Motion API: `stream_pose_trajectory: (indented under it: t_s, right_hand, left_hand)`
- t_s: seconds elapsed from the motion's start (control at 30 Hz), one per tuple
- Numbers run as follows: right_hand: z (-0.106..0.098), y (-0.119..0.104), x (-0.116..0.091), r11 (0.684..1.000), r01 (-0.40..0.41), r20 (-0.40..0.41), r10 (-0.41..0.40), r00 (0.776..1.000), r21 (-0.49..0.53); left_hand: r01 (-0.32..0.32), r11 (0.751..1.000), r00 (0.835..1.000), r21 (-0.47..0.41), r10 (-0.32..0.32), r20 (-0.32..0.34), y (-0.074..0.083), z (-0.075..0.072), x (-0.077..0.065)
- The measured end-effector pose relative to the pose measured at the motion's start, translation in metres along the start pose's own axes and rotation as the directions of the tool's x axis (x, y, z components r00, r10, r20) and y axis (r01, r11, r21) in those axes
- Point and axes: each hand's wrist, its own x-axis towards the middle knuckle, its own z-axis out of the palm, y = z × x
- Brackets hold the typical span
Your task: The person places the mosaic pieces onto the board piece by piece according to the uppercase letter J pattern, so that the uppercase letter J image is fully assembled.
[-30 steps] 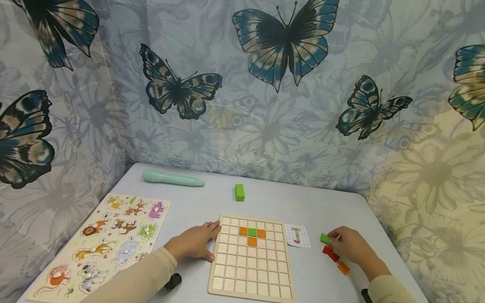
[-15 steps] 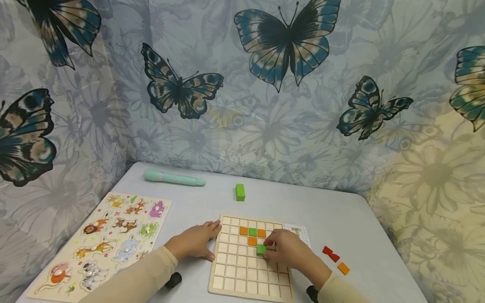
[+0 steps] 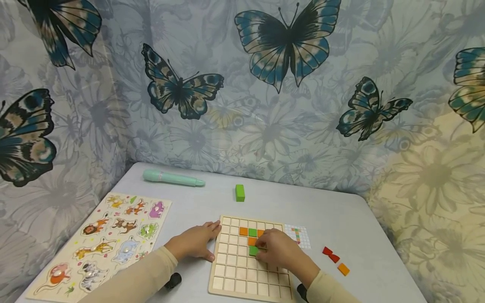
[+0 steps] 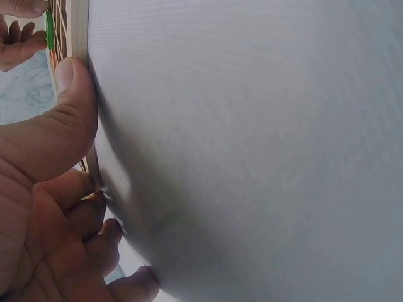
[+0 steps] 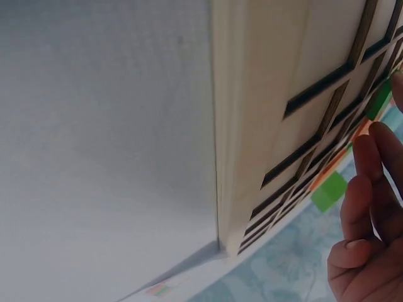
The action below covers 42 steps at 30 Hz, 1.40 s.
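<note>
Green tile (image 3: pixel 253 251), likely light, stiff and best gripped by its sides, is pinched by the right hand (image 3: pixel 282 251) at the grid board (image 3: pixel 241 272) between the bench's (image 3: pixel 295 202) side edges, the left hand (image 3: pixel 195 242) resting uncurled against the board.

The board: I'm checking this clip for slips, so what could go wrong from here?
The right hand might nudge an orange tile beside it. The green tile it pinches could slip or settle crooked. The board, touched by the left hand only along its left edge, might shift.
</note>
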Motion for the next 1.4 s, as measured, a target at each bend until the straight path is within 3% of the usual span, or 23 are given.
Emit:
stream_pose_trajectory:
  t_s: [1.0,1.27,1.4]
  right_hand:
    - [-0.001,0.000,0.002,0.999,-0.028,0.025,0.027,0.999,0.046]
    - [-0.018,0.024,-0.033,0.979,-0.182,0.012,0.181,0.983,0.095]
    - [-0.030,0.047,-0.065,0.945,-0.321,-0.024,0.322,0.946,0.061]
  left_hand:
    - [-0.006,1.000,1.000,-0.009,0.006,-0.005,0.002,0.002,0.003]
    - [-0.005,1.000,1.000,0.010,0.005,-0.002,0.002,0.003,0.004]
    - [-0.001,1.000,1.000,0.011,0.001,0.001,0.002,0.002,0.004]
